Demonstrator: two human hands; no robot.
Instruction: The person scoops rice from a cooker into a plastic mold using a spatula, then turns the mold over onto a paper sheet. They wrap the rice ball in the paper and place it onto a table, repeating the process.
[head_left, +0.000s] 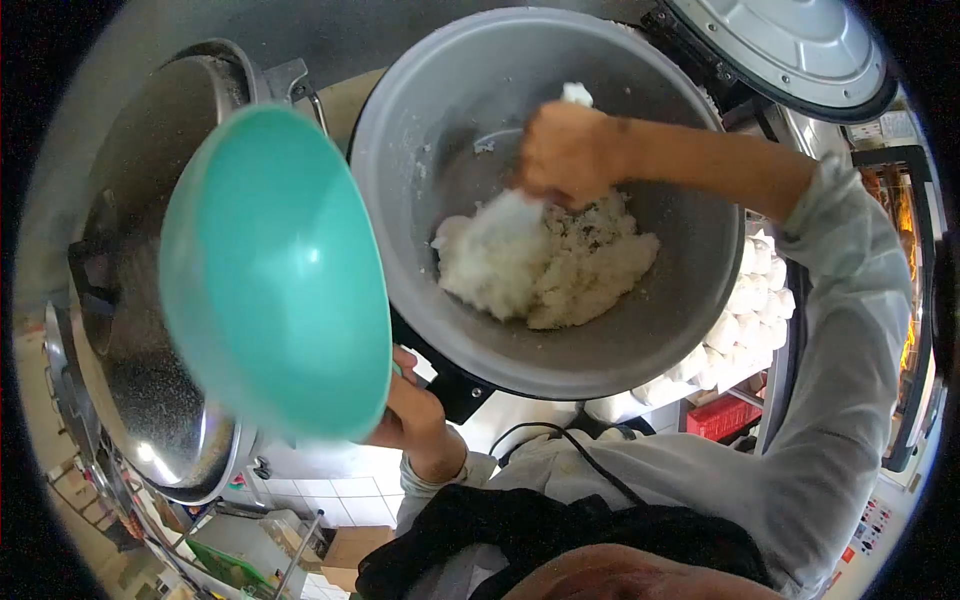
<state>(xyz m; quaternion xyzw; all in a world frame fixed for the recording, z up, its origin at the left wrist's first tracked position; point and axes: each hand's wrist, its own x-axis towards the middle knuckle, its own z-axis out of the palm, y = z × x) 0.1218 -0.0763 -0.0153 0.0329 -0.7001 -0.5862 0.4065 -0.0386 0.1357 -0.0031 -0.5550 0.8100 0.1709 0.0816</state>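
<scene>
My left hand (410, 415) grips the edge of an empty teal bowl (280, 270), which is tilted beside the left rim of a large grey cooking pot (640, 360). Inside the pot, my right hand (568, 150) is closed around a white rice paddle (512, 212). Its handle end sticks out above my fist, and its blade, smeared by motion, points down into a mound of cooked white rice (595, 275). Grains and small clumps cling to the pot's inner wall. My fingers hide the middle of the paddle.
A raised metal lid (790, 45) stands behind the pot at the upper right. To the left is a large round steel vessel (150, 400). White wrapped bundles (745, 315) are piled at the right, above a red container (720, 415). A cardboard box (358, 555) sits low at the left.
</scene>
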